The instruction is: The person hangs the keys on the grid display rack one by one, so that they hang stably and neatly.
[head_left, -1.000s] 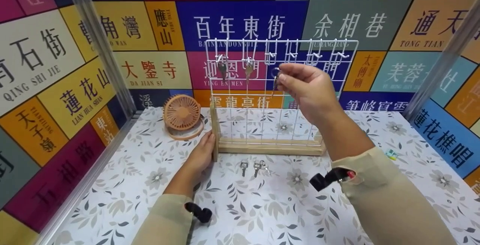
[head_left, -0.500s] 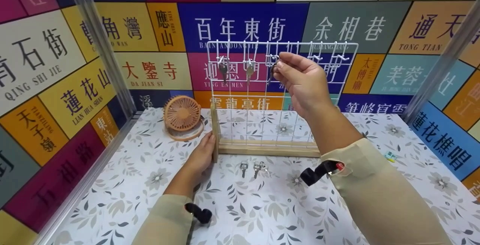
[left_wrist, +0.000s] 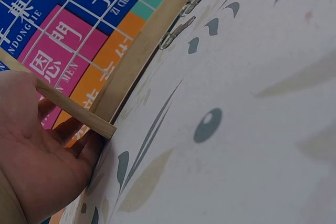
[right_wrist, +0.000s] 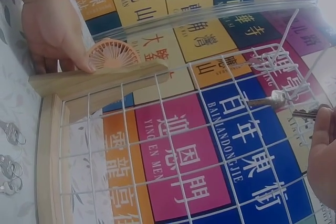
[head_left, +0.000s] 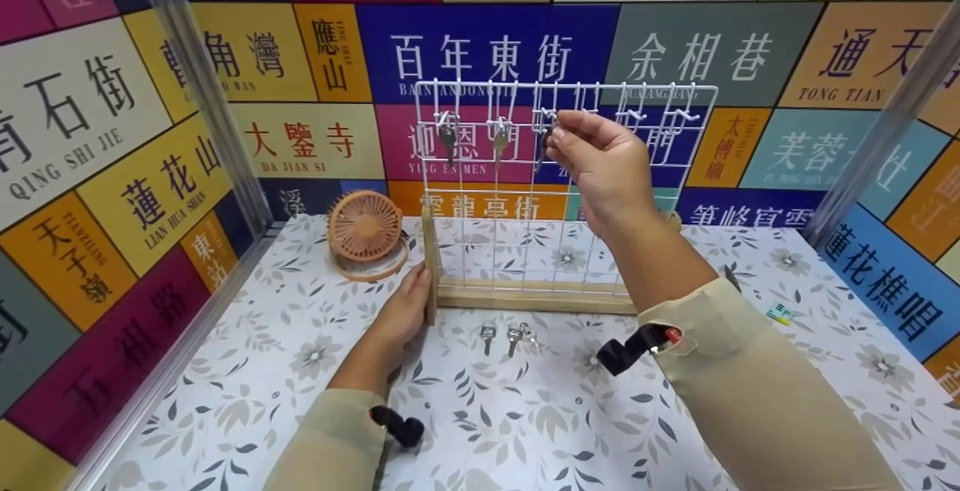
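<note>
My right hand (head_left: 611, 172) pinches a key (right_wrist: 305, 114) between thumb and fingertips at the third hook (head_left: 545, 114) of a white wire grid rack (head_left: 566, 86). Fingers partly hide this key; whether its ring sits on the hook I cannot tell. A dark key (head_left: 448, 147) and a silver key (head_left: 499, 146) hang from the two hooks further left. My left hand (head_left: 405, 305) grips the upright wooden side piece (head_left: 429, 266) of the rack at its lower left; the left wrist view shows fingers behind the wood (left_wrist: 79, 111).
Several loose keys (head_left: 514, 339) lie on the flower-patterned table in front of the wooden base (head_left: 540, 300). An orange fan (head_left: 365, 227) stands left of the rack. Bare hooks (head_left: 680, 115) are at the right. A small packet (head_left: 780, 314) lies further right. Sign-covered walls enclose the table.
My right hand has moved slightly up and left, bringing the key from beside the third hook to the hook. The left hand keeps its place on the rack.
</note>
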Demonstrator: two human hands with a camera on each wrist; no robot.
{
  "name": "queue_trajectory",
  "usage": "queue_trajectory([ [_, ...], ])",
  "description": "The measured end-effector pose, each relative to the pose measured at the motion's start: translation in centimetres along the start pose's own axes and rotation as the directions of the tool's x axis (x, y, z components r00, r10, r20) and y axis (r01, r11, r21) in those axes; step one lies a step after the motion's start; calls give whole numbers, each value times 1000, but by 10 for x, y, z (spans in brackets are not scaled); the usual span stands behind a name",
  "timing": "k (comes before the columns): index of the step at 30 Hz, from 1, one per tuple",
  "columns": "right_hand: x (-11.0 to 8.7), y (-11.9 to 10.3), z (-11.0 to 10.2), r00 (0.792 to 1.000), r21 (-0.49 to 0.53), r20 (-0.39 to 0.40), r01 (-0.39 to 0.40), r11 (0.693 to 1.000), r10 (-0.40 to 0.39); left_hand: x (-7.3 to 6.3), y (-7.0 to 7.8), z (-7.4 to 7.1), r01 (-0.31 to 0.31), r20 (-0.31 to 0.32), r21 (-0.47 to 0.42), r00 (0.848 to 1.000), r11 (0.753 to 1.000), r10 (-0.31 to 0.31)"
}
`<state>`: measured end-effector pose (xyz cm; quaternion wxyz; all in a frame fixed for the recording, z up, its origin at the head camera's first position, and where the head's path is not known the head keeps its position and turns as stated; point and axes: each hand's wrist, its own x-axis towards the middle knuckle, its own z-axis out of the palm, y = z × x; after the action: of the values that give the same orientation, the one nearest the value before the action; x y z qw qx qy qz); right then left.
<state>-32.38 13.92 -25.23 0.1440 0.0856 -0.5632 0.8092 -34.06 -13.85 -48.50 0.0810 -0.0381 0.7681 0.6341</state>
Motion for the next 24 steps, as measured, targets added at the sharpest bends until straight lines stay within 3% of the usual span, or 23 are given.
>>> queue_trajectory([
  [10,-5,18,-22,1000,36,8,-18,999,18,2,-1,1,-10,-11,14,1000,1000,11],
  [17,-12,41,-38,997,43,27,-72,996,71,3,0,0,-40,-22,115,999,993,43],
  [24,-23,71,-55,990,24,70,-127,992,125,3,0,0,-7,-18,71,1000,997,8],
])
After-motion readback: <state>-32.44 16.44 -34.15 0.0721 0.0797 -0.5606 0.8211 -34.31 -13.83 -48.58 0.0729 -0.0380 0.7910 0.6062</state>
